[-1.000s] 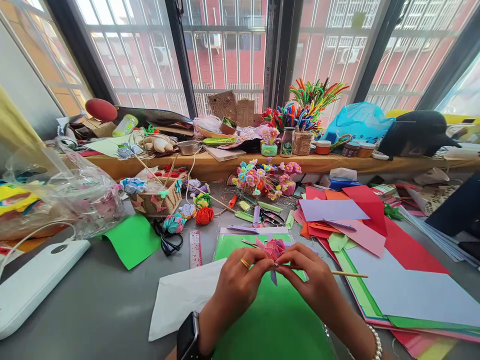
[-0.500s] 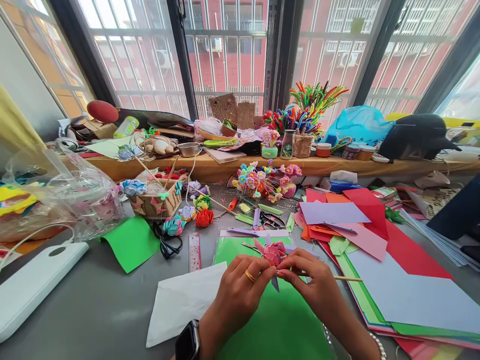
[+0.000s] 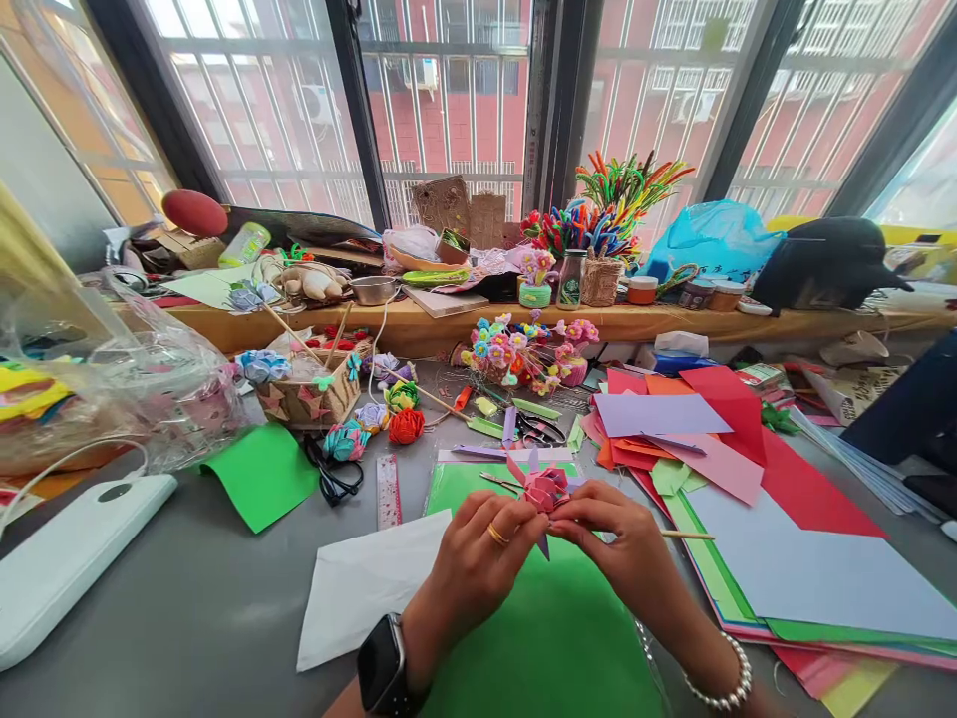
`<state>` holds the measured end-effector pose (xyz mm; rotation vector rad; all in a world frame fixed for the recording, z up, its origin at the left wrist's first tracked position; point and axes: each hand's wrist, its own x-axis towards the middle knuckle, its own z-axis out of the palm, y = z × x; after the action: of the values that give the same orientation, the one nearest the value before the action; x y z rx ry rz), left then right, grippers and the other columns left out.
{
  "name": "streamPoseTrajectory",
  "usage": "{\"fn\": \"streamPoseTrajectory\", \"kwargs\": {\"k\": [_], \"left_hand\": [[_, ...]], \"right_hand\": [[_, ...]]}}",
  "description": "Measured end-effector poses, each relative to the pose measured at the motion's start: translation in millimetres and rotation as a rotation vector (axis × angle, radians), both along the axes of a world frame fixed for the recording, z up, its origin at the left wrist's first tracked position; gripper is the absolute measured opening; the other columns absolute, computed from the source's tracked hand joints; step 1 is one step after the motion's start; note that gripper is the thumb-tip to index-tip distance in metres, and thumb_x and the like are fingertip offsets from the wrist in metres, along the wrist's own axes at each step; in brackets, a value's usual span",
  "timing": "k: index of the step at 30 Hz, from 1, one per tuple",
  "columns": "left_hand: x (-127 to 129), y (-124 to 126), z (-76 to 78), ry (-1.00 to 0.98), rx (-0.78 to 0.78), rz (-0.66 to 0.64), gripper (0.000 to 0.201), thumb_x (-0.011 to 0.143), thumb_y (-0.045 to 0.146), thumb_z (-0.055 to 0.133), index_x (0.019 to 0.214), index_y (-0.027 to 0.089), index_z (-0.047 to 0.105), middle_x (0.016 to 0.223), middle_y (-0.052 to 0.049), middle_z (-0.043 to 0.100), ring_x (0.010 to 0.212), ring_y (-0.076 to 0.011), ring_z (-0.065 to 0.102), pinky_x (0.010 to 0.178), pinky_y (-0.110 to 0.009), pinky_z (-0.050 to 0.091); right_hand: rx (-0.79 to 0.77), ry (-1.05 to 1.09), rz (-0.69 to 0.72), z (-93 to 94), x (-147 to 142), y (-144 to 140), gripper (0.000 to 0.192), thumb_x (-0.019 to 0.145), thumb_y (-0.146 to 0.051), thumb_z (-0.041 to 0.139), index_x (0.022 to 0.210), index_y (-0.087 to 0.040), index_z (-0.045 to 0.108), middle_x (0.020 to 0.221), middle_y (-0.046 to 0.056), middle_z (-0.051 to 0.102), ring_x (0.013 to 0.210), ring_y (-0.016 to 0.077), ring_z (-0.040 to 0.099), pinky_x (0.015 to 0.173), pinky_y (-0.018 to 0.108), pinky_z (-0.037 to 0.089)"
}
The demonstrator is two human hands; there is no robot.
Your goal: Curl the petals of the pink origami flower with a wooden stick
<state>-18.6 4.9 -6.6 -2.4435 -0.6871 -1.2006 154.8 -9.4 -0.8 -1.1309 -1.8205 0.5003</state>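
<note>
The smooth grey tabletop (image 3: 224, 618) bears a flat green sheet (image 3: 553, 638). Above it, the left hand (image 3: 478, 558) and right hand (image 3: 619, 536) pinch narrowly at the base of a pink paper flower (image 3: 545, 488), its layered petals just beyond the fingertips. A thin, straight stick (image 3: 689, 536) extends past the right hand.

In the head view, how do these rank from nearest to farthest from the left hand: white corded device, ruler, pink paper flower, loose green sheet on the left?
1. Pink paper flower, at the fingertips of the left hand.
2. Ruler, a little to its left.
3. Loose green sheet, farther left.
4. White corded device, at the picture's left edge.
</note>
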Motion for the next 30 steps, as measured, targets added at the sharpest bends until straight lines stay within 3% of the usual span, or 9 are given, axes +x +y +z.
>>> {"fn": "streamPoseTrajectory", "kwargs": {"k": [3, 5, 9, 12, 16, 19, 24, 27, 30], "left_hand": [[0, 0, -1.3, -0.067, -0.116, 0.015, 0.021, 0.080, 0.005, 0.049, 0.094, 0.019, 0.057, 0.086, -0.004, 0.058, 0.080, -0.0153, 0.053, 0.074, -0.030, 0.041], [0, 0, -1.2, -0.153, -0.287, 0.039, 0.030, 0.078, 0.013, 0.056, 0.106, 0.021, 0.051, 0.101, -0.006, 0.052, 0.093, -0.0188, 0.050, 0.080, -0.033, 0.042], [2, 5, -3.5, -0.407, -0.705, 0.031, 0.084, 0.062, 0.034, 0.072, 0.130, 0.025, 0.023, 0.121, -0.012, 0.034, 0.105, -0.0263, 0.044, 0.082, -0.042, 0.044], [7, 11, -8.5, -0.572, -1.097, -0.104, 0.094, 0.056, 0.034, 0.076, 0.131, 0.029, 0.019, 0.124, -0.012, 0.031, 0.096, -0.0237, 0.051, 0.075, -0.040, 0.048], [13, 13, -10.2, -0.788, -1.513, -0.433, 0.096, 0.055, 0.026, 0.077, 0.130, 0.039, 0.018, 0.137, -0.011, 0.020, 0.077, -0.0141, 0.059, 0.066, -0.032, 0.050], [16, 11, -4.9, -0.888, -1.592, -0.591, 0.107, 0.054, 0.016, 0.077, 0.130, 0.046, 0.008, 0.137, -0.008, 0.021, 0.079, -0.0130, 0.060, 0.068, -0.030, 0.050], [16, 5, 0.4, -0.848, -1.645, -0.656, 0.109, 0.062, 0.014, 0.073, 0.131, 0.043, -0.007, 0.107, -0.003, 0.048, 0.071, -0.0101, 0.058, 0.065, -0.026, 0.047], [16, 4, -2.9, -0.815, -1.625, -0.657, 0.093, 0.066, 0.015, 0.070, 0.131, 0.035, 0.007, 0.085, 0.003, 0.049, 0.065, -0.0065, 0.051, 0.063, -0.021, 0.042], [16, 4, -5.8, -0.765, -1.630, -0.652, 0.069, 0.067, 0.016, 0.068, 0.122, 0.030, 0.029, 0.083, 0.003, 0.047, 0.068, -0.0075, 0.048, 0.062, -0.019, 0.039]], "right_hand": [[0.032, 0.001, -0.015, -0.2, 0, 0, 0.008, 0.078, -0.023, 0.061, 0.073, -0.019, 0.065, 0.071, 0.002, 0.059, 0.068, 0.0156, 0.056, 0.060, 0.026, 0.047], [0.056, 0.000, -0.021, -0.3, 1, 0, 0.007, 0.078, -0.022, 0.060, 0.074, -0.018, 0.064, 0.071, 0.002, 0.059, 0.068, 0.0154, 0.056, 0.059, 0.026, 0.046], [0.099, -0.001, -0.028, 0.2, 1, 0, 0.007, 0.079, -0.020, 0.058, 0.074, -0.017, 0.062, 0.070, 0.002, 0.057, 0.067, 0.0154, 0.055, 0.057, 0.025, 0.045], [0.132, 0.004, -0.012, 0.6, -1, -1, 0.007, 0.080, -0.019, 0.058, 0.074, -0.017, 0.061, 0.070, 0.002, 0.055, 0.065, 0.0149, 0.054, 0.054, 0.024, 0.045], [0.159, 0.014, 0.008, 0.4, -3, -3, 0.007, 0.080, -0.018, 0.056, 0.074, -0.017, 0.059, 0.069, 0.002, 0.055, 0.064, 0.0142, 0.053, 0.054, 0.024, 0.045], [0.150, 0.014, 0.012, 0.1, -3, -4, 0.007, 0.081, -0.018, 0.056, 0.074, -0.017, 0.059, 0.070, 0.002, 0.055, 0.065, 0.0143, 0.054, 0.055, 0.024, 0.046], [0.231, -0.024, -0.001, 0.0, -5, -4, 0.007, 0.081, -0.019, 0.055, 0.074, -0.017, 0.057, 0.069, 0.002, 0.055, 0.065, 0.0148, 0.053, 0.056, 0.026, 0.047], [0.333, -0.072, -0.021, -1.0, -7, -4, 0.008, 0.082, -0.017, 0.054, 0.074, -0.017, 0.056, 0.069, 0.003, 0.056, 0.067, 0.0158, 0.053, 0.058, 0.027, 0.047], [0.391, -0.121, -0.040, -2.9, -9, -4, 0.008, 0.083, -0.016, 0.053, 0.075, -0.016, 0.056, 0.070, 0.004, 0.057, 0.068, 0.0166, 0.053, 0.059, 0.029, 0.047]]}}
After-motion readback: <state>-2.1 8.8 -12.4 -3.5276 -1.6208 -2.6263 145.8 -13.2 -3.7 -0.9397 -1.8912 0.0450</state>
